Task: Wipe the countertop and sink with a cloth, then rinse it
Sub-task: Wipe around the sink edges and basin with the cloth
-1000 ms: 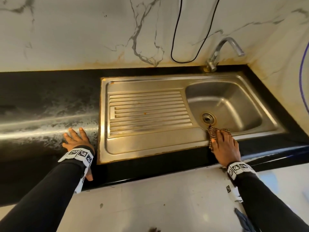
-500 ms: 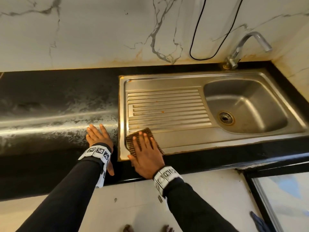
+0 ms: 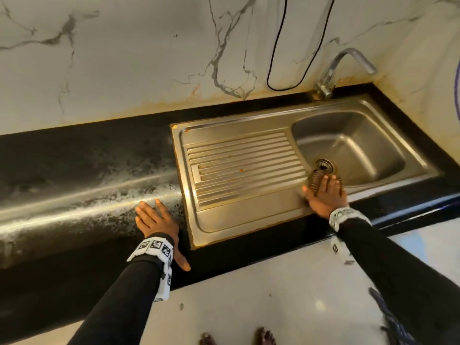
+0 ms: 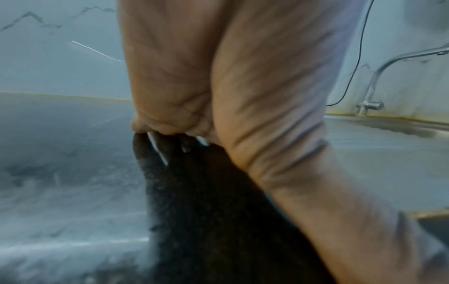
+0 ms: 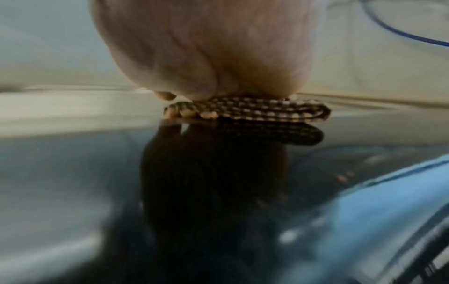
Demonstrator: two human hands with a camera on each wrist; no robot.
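A brown checked cloth (image 3: 314, 179) lies on the front rim of the steel sink (image 3: 249, 215), at the near edge of the basin (image 3: 348, 145) by the drain (image 3: 324, 166). My right hand (image 3: 324, 192) presses flat on the cloth with straight fingers; the right wrist view shows the folded cloth (image 5: 255, 110) under the palm. My left hand (image 3: 154, 215) rests flat, fingers spread, on the black countertop (image 3: 87, 170) just left of the sink. In the left wrist view the left hand (image 4: 218, 86) fills the frame, with its reflection below.
A curved tap (image 3: 343, 68) stands at the sink's back right corner, also seen as a tap (image 4: 388, 76) in the left wrist view. A black cable (image 3: 286, 58) hangs on the marble wall. The ribbed drainboard (image 3: 241, 168) has small orange specks. My bare feet (image 3: 263, 337) stand on the white floor.
My right hand slid the cloth along the sink's front rim from the left corner to the basin edge near the drain. The left hand stayed flat on the countertop.
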